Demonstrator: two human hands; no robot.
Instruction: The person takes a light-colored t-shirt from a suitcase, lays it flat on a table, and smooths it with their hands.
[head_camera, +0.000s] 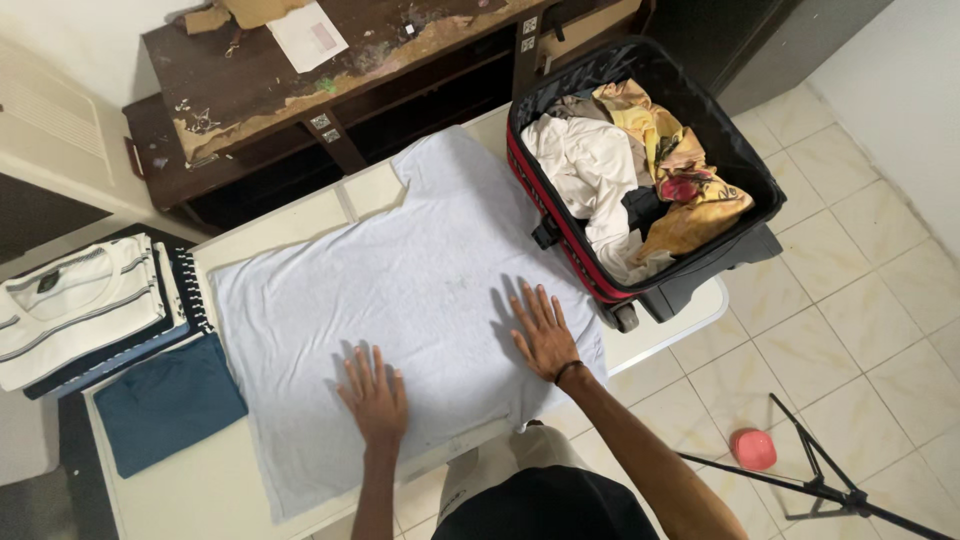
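A pale blue T-shirt (400, 280) lies spread flat over a white table (280, 225). My left hand (375, 395) rests palm down on the shirt's near edge, fingers apart. My right hand (543, 330) also presses flat on the shirt, further right, with a dark band at the wrist. Neither hand holds anything.
An open red and black suitcase (740, 175) full of crumpled clothes stands at the table's right end. Folded clothes lie at the left: a white striped shirt (75, 300) and a dark teal one (165, 405). A worn wooden desk (300, 90) stands behind. A pink object (752, 448) and tripod legs (830, 480) are on the tiled floor.
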